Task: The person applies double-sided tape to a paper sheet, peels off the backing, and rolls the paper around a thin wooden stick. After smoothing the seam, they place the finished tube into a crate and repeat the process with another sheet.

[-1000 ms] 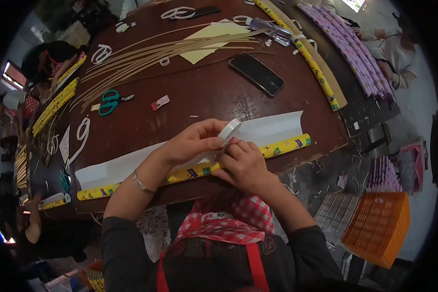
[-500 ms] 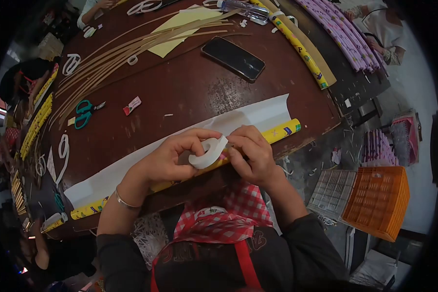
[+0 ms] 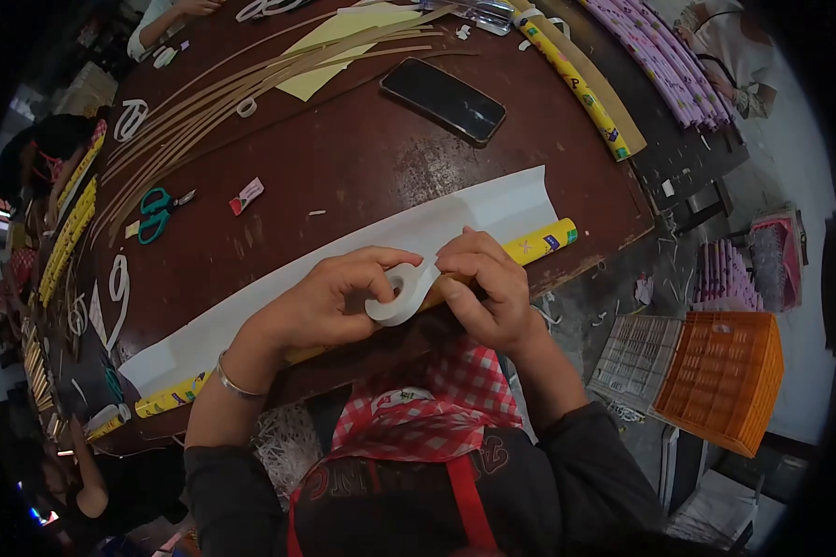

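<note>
A roll of white tape [image 3: 407,308] is gripped on its left side between the thumb and fingers of my left hand [image 3: 320,292]. My right hand [image 3: 489,288] pinches the free end of the tape, and a short strip runs from the roll to those fingers. Beneath both hands lies a sheet of wrapping paper [image 3: 455,212], white side up. Its near edge is a rolled yellow printed tube [image 3: 541,243] along the table's front edge. My hands hide the tube's middle part.
A phone [image 3: 444,100], teal-handled scissors [image 3: 156,218] and a small red-and-white packet [image 3: 246,197] lie beyond the paper on the table [image 3: 316,176]. Thin brown strips [image 3: 214,116] spread at the back left. An orange crate [image 3: 723,376] stands right, below. Co-workers sit at the left.
My right hand has drawn slightly away from the roll, and a longer strip of tape now shows between my hands. The roll has turned a little in my left hand.
</note>
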{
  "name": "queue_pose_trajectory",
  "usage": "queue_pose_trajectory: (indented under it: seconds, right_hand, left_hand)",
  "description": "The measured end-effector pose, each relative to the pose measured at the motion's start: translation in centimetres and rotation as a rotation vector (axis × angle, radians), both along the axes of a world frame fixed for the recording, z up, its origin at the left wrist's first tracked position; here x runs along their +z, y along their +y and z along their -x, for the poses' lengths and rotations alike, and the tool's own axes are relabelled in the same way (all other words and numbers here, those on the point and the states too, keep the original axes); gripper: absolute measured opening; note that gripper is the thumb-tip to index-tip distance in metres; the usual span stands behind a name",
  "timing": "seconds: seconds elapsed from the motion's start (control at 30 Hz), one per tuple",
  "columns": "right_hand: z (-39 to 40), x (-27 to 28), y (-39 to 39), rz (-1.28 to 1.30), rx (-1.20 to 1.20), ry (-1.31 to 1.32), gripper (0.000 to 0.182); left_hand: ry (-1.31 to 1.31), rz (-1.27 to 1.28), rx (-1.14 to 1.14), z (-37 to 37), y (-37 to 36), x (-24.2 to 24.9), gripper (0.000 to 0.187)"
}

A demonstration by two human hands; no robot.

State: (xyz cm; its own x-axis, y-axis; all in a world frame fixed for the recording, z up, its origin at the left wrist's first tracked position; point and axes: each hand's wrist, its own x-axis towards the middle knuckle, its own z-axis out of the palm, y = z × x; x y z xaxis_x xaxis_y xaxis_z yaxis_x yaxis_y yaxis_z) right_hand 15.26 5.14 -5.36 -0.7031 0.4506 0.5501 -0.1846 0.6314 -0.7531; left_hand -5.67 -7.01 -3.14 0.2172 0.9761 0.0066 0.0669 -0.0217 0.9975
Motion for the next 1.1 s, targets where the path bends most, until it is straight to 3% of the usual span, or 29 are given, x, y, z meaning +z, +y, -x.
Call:
queue_pose_trajectory:
  seconds: [0.33, 0.4, 0.5, 0.6, 0.8, 1.1]
  right_hand:
    - [0.7, 0.0, 0.7, -0.095, -0.094, 0.047, 0.012]
    - [0.4, 0.5, 1.7, -0.082, -0.173, -0.029, 0.01]
    - [0.2, 0.6, 3.5, -0.123, -0.211, -0.106, 0.007]
    - [0.0, 0.7, 4.6, -0.14, -0.249, -0.185, 0.006]
    - [-1.2, 1.3, 7.0, -0.149, -0.406, -0.371, 0.007]
    - [-2.2, 1.1, 10.2, -0.143, -0.482, -0.56, 0.01]
  left_hand:
    - [0.145, -0.011, 0.032, 0.3, 0.1, -0.4, 0.02]
    - [0.316, 0.022, 0.11, 0.7, 0.1, -0.4, 0.025]
    - [0.341, 0.097, 0.242, 0.5, 0.2, -0.7, 0.029]
    - [0.437, -0.001, 0.315, 0.1, 0.3, -0.3, 0.03]
    - [0.268, 0.181, 0.35, 0.7, 0.4, 0.1, 0.03]
    - [0.153, 0.137, 0.394, 1.8, 0.5, -0.9, 0.04]
